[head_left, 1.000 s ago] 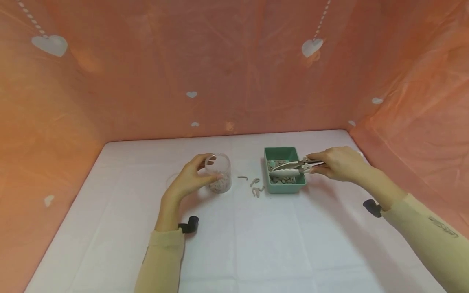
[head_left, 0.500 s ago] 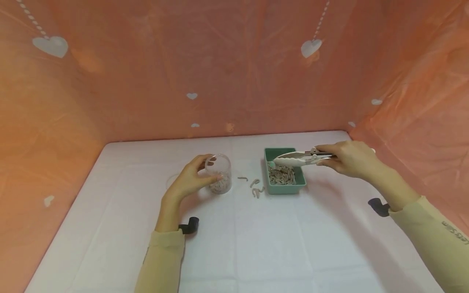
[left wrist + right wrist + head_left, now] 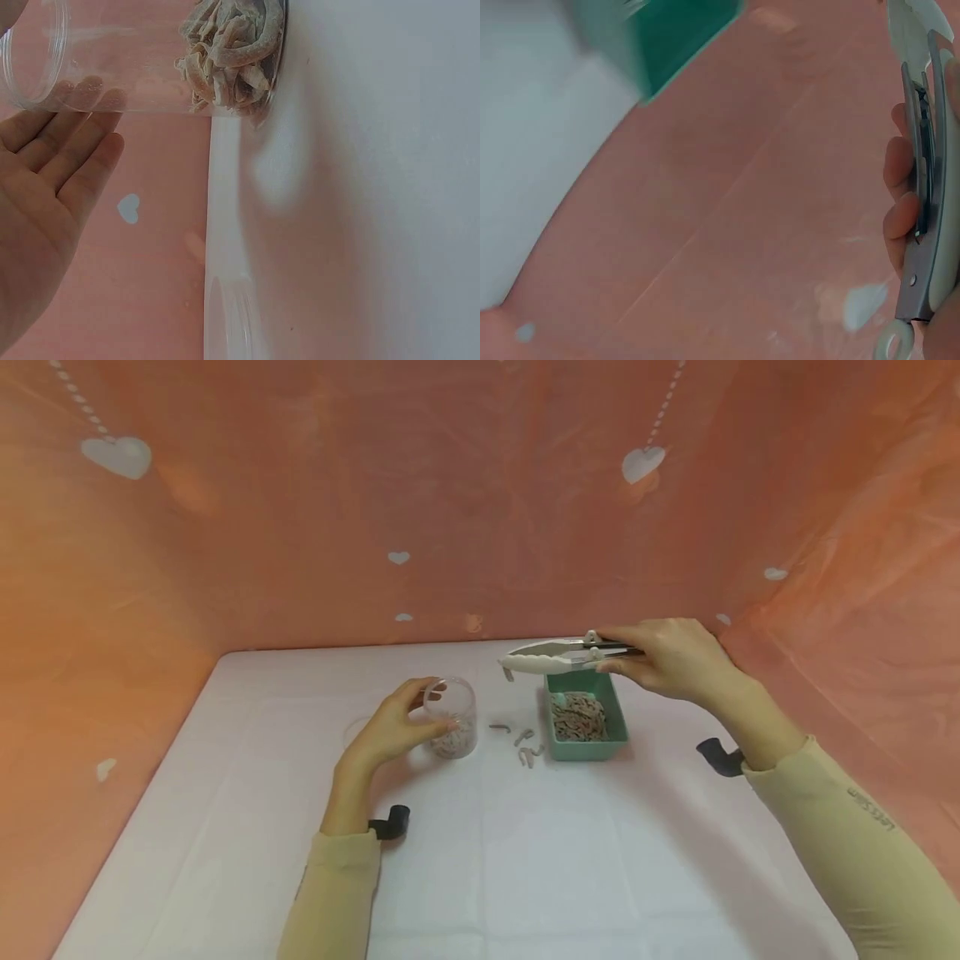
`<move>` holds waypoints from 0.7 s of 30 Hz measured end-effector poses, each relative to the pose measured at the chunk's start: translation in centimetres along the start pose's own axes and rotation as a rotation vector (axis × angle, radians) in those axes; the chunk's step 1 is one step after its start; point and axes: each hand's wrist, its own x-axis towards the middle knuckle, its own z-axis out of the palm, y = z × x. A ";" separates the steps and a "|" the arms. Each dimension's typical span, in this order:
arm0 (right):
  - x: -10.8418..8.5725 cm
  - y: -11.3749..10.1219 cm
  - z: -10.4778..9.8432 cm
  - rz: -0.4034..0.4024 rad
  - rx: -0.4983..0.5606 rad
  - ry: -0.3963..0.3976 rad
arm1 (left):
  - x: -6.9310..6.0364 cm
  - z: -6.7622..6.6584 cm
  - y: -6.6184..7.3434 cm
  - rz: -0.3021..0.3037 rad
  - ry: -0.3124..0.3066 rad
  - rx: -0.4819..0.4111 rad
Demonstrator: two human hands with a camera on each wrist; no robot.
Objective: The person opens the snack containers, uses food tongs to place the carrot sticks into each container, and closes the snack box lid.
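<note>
My left hand (image 3: pixel 393 722) holds a clear jar (image 3: pixel 465 727) upright on the table, thumb on one side and fingers on the other. Shrivelled, grey-brown worm-like pieces (image 3: pixel 232 52) fill its bottom. In my right hand (image 3: pixel 667 660) is a pair of tongs (image 3: pixel 546 662) with white scalloped heads, squeezed nearly closed. A small brownish piece (image 3: pixel 508 675) dangles from their tips, above and right of the jar. Below the tongs stands a green rectangular bin (image 3: pixel 588 751) with many similar pieces (image 3: pixel 577 718) inside.
Several loose curled pieces (image 3: pixel 527 756) lie on the white tablecloth (image 3: pixel 555 860) between jar and bin. Left of the jar, partly behind my left hand, lies a clear round lid (image 3: pixel 236 322). An orange curtain (image 3: pixel 480 510) with white hearts closes off the back and sides.
My right hand has raised the tongs out of the green bin and carried them left towards the jar, with a piece in their tips. The left hand and jar stay put.
</note>
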 end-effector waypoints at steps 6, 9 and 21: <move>2.7 -1.9 1.8 -0.065 0.062 -0.012 | 0.2 0.4 0.0 0.001 -0.012 -0.003; 3.6 -2.7 2.7 -0.084 0.077 -0.020 | 0.3 0.6 0.0 0.004 -0.015 -0.005; 4.1 -3.5 4.8 -0.079 0.050 -0.105 | 0.4 0.6 0.2 -0.014 -0.007 -0.014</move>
